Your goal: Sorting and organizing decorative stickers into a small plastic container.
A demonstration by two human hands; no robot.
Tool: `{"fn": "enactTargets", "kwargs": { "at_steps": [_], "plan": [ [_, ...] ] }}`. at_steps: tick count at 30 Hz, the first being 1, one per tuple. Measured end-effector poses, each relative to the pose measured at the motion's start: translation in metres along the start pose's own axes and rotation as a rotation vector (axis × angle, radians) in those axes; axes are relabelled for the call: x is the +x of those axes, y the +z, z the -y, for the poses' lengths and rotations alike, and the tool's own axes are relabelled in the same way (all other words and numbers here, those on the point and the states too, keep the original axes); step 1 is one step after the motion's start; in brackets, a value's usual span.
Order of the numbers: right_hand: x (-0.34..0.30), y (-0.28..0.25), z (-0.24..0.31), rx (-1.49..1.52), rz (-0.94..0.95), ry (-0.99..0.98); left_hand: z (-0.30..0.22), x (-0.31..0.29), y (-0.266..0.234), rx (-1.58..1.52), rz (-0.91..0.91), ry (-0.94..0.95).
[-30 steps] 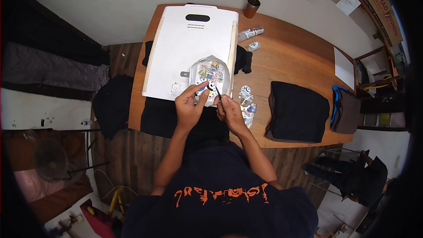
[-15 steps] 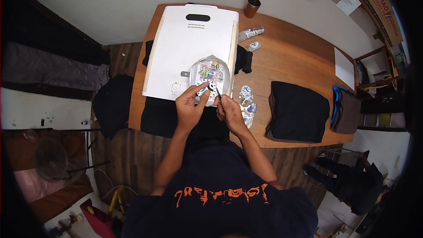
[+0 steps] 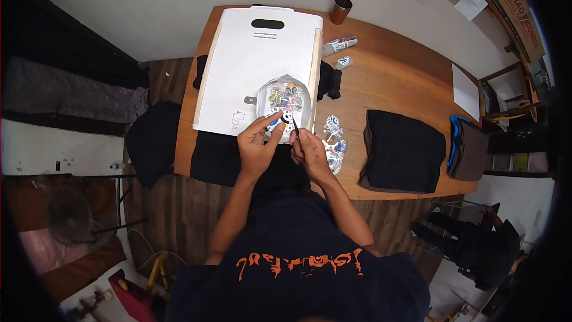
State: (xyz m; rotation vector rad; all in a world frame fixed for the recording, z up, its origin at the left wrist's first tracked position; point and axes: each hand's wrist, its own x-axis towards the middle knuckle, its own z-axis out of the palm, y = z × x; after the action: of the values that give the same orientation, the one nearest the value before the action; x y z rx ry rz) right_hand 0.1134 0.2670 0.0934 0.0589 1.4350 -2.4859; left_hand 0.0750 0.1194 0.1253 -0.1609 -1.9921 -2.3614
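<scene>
A pale, irregular sheet of printed stickers (image 3: 292, 89) lies on the lower right part of a white board (image 3: 256, 59). My left hand (image 3: 256, 146) rests at the sheet's lower left, index finger and thumb stretched out and apart over a blue, black and white sticker (image 3: 286, 118). Gripped in my right hand (image 3: 312, 154) is a thin, dark, pointed tool (image 3: 295, 126), its tip down at the sticker close to the left fingertips. Whether it is a knife or tweezers cannot be made out. The other right fingers curl underneath.
More cut stickers (image 3: 335, 143) lie right of the board. Beyond are clear rolled pieces (image 3: 341, 45) and a brown cup (image 3: 341, 11). Folded black cloth (image 3: 405, 152) stands on the wooden table (image 3: 393, 77). Black fabric (image 3: 217, 158) hangs under the board. Another person (image 3: 476, 238) is at far right.
Both hands stay almost in place. The tool in my right hand has shifted very slightly, and a little more blue of the sticker shows beside my left fingers.
</scene>
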Motion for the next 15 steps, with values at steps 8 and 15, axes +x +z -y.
{"fn": "enactTargets", "kwargs": {
  "at_steps": [8,15],
  "plan": [
    [0.0003,0.0015,0.0021,-0.015,0.004,-0.003,0.0018,-0.0005,-0.0012,-0.006,0.014,0.002],
    [-0.001,0.0054,0.0081,-0.018,-0.01,0.0,0.0018,-0.0016,0.0002,-0.02,0.012,-0.002]
  ]
}}
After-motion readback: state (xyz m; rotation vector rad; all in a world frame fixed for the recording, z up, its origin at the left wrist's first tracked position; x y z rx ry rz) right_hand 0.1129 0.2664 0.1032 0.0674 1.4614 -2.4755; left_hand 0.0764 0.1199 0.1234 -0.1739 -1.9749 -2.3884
